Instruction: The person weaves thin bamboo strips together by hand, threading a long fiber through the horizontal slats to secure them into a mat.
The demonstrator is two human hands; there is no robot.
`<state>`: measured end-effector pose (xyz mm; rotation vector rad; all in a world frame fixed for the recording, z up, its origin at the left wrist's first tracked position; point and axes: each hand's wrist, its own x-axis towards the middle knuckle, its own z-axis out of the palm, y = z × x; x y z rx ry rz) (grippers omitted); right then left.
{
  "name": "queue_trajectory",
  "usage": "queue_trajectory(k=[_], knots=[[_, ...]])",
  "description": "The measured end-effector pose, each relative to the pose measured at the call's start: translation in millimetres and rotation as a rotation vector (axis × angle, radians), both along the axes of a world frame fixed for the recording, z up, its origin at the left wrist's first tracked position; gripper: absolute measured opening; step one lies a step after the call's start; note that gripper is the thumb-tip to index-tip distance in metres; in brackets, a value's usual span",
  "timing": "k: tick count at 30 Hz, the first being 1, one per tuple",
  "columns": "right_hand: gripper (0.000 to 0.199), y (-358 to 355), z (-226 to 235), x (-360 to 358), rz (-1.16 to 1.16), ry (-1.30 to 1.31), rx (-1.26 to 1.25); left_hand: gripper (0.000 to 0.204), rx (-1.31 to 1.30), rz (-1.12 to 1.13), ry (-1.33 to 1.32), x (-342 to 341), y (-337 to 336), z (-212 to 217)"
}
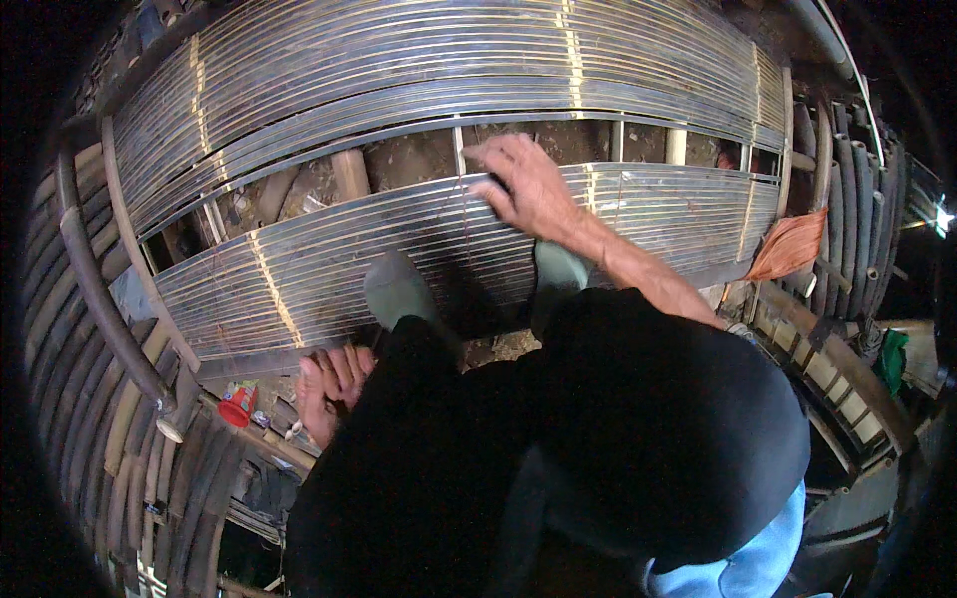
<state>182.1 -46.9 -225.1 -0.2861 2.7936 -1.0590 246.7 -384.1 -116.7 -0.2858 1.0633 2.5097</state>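
Hands (538, 191) curl at opposite long edges of the nearer slatted panel (334, 264)

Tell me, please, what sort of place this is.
Possibly a rustic workshop or building site, though I cannot be sure: there is a slatted platform, rows of dark poles at the left, and a bundle of orange strands at the right.

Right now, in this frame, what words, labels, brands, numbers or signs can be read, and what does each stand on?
None: no readable text shows in this view.
Red container: too small to tell whether it bears print.
Near slatted panel: no lettering visible.
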Motion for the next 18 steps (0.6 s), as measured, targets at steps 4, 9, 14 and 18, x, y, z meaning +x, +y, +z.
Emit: queue_trajectory(k=[4, 9, 14, 18], knots=[[0.030, -46, 17, 8, 0.159, 0.199, -0.098, 0.047, -0.102, 0.026, -0.051, 0, 0, 4], [0.022, -57, 0, 13, 0.415, -0.074, -0.129, 0.046, -0.088, 0.040, -0.072, 2, 5, 13], [0.021, -71, -10, 26, 0.306, -0.006, -0.278, 0.047, -0.130, 0.201, -0.354, 1, 1, 27], [0.022, -70, -15, 28, 0.233, 0.047, -0.461, 0.046, -0.158, 0.225, -0.540, 21, -33, -7]])
